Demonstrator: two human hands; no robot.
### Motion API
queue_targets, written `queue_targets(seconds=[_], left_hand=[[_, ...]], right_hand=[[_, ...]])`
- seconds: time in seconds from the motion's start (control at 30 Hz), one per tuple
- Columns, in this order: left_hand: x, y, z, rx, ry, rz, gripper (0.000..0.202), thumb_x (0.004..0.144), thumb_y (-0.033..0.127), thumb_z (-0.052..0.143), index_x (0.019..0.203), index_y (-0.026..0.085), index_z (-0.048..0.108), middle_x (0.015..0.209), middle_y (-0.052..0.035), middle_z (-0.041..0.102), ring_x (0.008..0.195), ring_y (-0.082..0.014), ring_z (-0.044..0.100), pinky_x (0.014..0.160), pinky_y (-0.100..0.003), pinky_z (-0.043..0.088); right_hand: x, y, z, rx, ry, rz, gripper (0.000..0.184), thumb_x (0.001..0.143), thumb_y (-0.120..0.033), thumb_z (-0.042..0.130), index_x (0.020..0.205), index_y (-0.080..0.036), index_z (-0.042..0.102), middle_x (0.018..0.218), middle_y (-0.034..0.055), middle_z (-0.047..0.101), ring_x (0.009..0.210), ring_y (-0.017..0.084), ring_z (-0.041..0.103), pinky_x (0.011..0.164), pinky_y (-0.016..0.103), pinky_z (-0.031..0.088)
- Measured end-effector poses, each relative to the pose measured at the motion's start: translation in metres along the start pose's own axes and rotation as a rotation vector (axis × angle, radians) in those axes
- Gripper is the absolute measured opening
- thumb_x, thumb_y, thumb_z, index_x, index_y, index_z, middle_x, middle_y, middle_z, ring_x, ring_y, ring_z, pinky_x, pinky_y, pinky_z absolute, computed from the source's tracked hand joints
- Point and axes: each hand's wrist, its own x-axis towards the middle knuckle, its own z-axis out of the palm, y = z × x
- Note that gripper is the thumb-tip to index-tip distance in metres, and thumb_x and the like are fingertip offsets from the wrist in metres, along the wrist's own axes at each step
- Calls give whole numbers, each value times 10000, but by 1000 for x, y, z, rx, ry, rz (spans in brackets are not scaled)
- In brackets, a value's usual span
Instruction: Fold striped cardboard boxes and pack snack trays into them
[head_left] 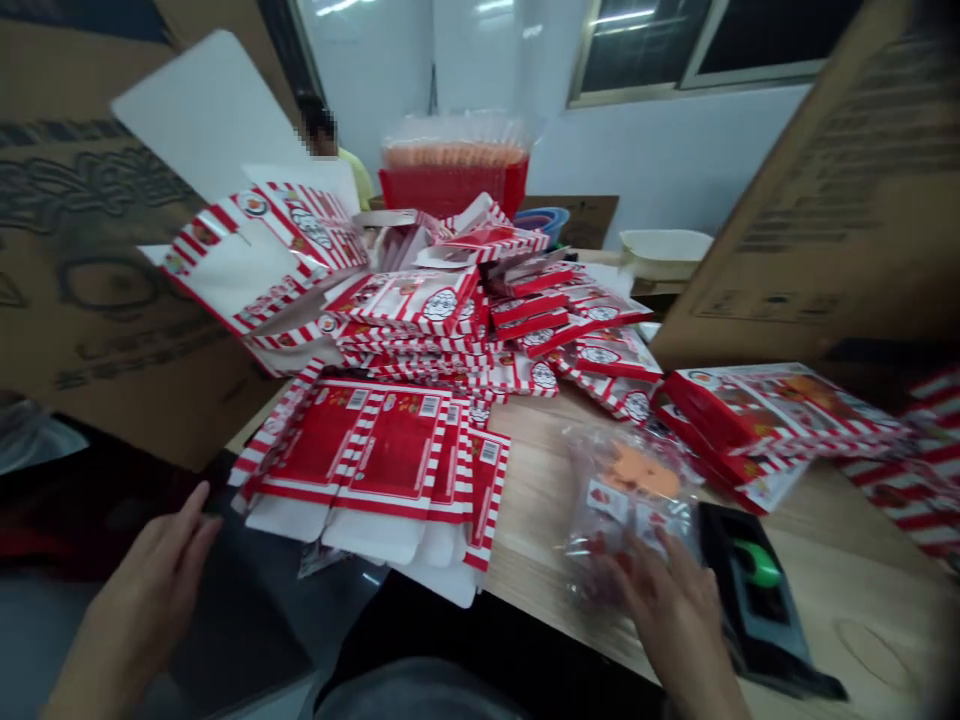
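Fingers [637, 580] of the right hand [675, 630] are curled down onto a clear plastic bag [626, 500], touching it, though whether they actually grip it I can't tell, and the left hand [142, 590] is open and released, empty, out by the near edge of the pile! Big corrugated cardboard sheets [825, 200] lean in at the right, and a wooden surface [847, 590] carries a teetering heap of red-and-white printed cartons [420, 320]. That heap is the danger here: one nudge from the left hand and the loose top layers could slide. Up front, flat carton blanks [375, 470] overhang the edge and could drop. And by the bag sits a black tape dispenser [742, 590], right beside those right fingers, easily knocked!
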Motion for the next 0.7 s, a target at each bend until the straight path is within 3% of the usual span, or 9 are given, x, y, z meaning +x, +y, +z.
queue_targets(seconds=[0.1, 0.17, 0.27, 0.33, 0.43, 0.57, 0.63, 0.7], left_hand=[[-9, -28, -10, 149, -122, -52, 431, 917, 440, 301, 907, 218, 670, 893, -47, 701, 820, -233, 683, 736, -327, 539], [-14, -46, -13, 228, -100, -66, 425, 906, 418, 307, 805, 209, 663, 795, -53, 701, 745, -244, 691, 691, -334, 546], [-18, -66, -11, 376, 15, -36, 370, 877, 397, 369, 1070, 161, 579, 822, -71, 676, 762, -272, 675, 667, -347, 546], [-15, -63, -3, 362, 72, -6, 394, 887, 361, 377, 1189, 142, 501, 956, -110, 661, 860, -285, 657, 730, -377, 541], [-5, -23, 17, 154, 92, 161, 330, 907, 315, 389, 1165, 163, 528, 1101, -140, 632, 971, -261, 627, 866, -418, 497], [15, 52, 52, 59, -29, 468, 400, 854, 250, 532, 1251, 209, 516, 1277, -107, 582, 1227, -284, 483, 1013, -487, 392], [25, 75, 65, 13, -82, 574, 413, 853, 187, 516, 1265, 208, 518, 1303, -93, 570, 1250, -277, 468, 1038, -519, 361], [35, 85, 69, -79, -75, 629, 401, 870, 121, 457, 1253, 211, 533, 1264, -82, 604, 1219, -234, 511, 1064, -525, 329]], right_hand=[[13, -8, 1, 77, 35, -37, 598, 875, -583, 257, 993, -153, 656, 1145, 219, 592, 1080, 375, 556, 893, 599, 395], [19, -8, 3, 113, 31, -58, 574, 863, -570, 283, 982, -151, 655, 1150, 222, 588, 1068, 375, 562, 883, 577, 411], [15, -1, 10, -4, -88, -58, 594, 789, -607, 374, 1079, -157, 630, 1249, 245, 516, 1112, 426, 518, 844, 614, 402], [6, 6, 17, -111, -212, -62, 662, 719, -615, 459, 1205, -178, 562, 1333, 243, 446, 1182, 452, 454, 846, 644, 375], [-5, 12, 24, -169, -304, -82, 680, 709, -570, 486, 1286, -210, 494, 1378, 213, 423, 1231, 442, 416, 870, 673, 342], [-4, 18, 27, -132, -207, -129, 485, 796, -418, 398, 1180, -190, 588, 1257, 190, 560, 1160, 393, 512, 871, 630, 399], [1, 21, 24, -76, -202, -216, 423, 818, -347, 381, 1122, -199, 635, 1174, 158, 628, 1109, 361, 563, 871, 572, 443], [5, 19, 16, -10, -175, -297, 392, 851, -314, 358, 1073, -214, 666, 1092, 131, 674, 1027, 326, 620, 863, 524, 477]])
